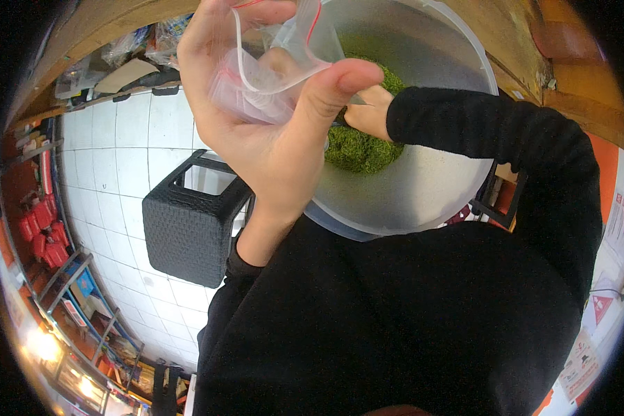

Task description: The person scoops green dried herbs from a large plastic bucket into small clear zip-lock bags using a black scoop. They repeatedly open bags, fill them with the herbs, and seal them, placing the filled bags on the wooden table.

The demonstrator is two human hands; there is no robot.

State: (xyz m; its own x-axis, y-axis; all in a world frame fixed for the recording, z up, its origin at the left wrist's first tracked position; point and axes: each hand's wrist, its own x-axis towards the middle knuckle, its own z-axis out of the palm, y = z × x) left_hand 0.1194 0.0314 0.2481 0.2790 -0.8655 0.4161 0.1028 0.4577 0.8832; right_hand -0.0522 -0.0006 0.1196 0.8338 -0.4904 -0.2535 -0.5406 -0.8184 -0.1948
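High in front of me, my left hand (277,149) is closed round a clear zip bag (263,83) with a red line along its seal. The bag's mouth gapes, with the thumb on its right side. Behind it stands a large round translucent tub (451,187) with a heap of fine green flakes (364,154), like dried herb. My right hand (372,114) reaches into this tub from the right, its fingers curled low at the flakes. My left thumb and palm partly hide those fingertips, so what they grip cannot be made out.
A black woven-pattern stool or bin (191,229) stands on the white tiled floor (111,180) left of the tub. Shelves at far left hold red packages (45,232). Plastic-wrapped goods (166,41) lie at the upper left. Wooden boards (513,41) flank the tub's far right.
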